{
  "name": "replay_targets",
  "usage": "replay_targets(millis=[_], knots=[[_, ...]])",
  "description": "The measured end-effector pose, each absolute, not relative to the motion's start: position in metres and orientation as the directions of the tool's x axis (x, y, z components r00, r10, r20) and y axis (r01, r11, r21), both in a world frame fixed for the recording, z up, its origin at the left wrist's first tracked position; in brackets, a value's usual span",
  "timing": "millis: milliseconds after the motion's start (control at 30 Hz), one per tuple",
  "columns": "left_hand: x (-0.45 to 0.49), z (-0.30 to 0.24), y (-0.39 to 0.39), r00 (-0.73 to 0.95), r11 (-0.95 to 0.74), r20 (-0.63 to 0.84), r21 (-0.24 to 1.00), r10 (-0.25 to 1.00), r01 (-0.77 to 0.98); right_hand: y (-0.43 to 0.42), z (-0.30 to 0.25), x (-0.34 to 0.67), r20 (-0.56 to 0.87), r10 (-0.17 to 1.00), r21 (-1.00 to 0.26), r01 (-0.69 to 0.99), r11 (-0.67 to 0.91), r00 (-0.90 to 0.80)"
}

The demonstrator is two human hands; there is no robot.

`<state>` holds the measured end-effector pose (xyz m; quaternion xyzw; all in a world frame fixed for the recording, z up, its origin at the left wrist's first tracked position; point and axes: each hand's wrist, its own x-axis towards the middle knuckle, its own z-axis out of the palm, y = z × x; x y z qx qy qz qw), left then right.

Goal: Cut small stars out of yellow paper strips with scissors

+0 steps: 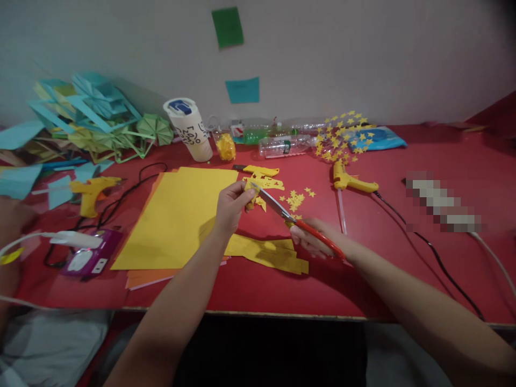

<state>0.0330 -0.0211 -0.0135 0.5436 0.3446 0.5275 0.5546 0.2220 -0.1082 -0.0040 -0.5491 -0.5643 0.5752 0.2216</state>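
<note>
My left hand pinches a small piece of yellow paper above the red table. In my right hand is a pair of scissors with red handles, their blade tips at the paper's edge. Just beyond my hands lie a yellow strip with star-shaped holes and a pile of small yellow paper stars. Behind them rests a yellow utility knife. Under my wrists, yellow paper strips lie beside a stack of yellow sheets with orange and pink ones beneath.
A yellow glue gun with a cable lies right; another glue gun sits left near a purple power socket. A tumbler, plastic bottles and folded paper shapes line the wall. Another person's arm is at far left.
</note>
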Motion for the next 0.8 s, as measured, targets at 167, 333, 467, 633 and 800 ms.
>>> replay_targets(millis=[167,333,467,633,800], knots=[[0.0331,-0.0131,-0.0211,0.209,-0.154,0.197,0.967,0.958,-0.205,-0.1091,-0.0027,0.2223,-0.383,0.877,-0.891,0.368,-0.268,-0.291],[0.0335,-0.0122,-0.0211,0.201,-0.145,0.188,0.967,0.961,-0.209,-0.1087,-0.0036,0.223,-0.382,0.877,-0.889,0.374,-0.264,-0.29],[0.0337,-0.0114,-0.0215,0.198,-0.137,0.179,0.968,0.964,-0.208,-0.1092,0.0001,0.2226,-0.389,0.875,-0.882,0.39,-0.265,-0.287],[0.0332,-0.0107,-0.0218,0.196,-0.138,0.179,0.969,0.964,-0.203,-0.109,-0.0002,0.2227,-0.405,0.87,-0.877,0.39,-0.282,-0.282],[0.0324,-0.0111,-0.0214,0.21,-0.139,0.186,0.966,0.96,-0.218,-0.1079,-0.0018,0.223,-0.417,0.866,-0.868,0.404,-0.29,-0.275]])
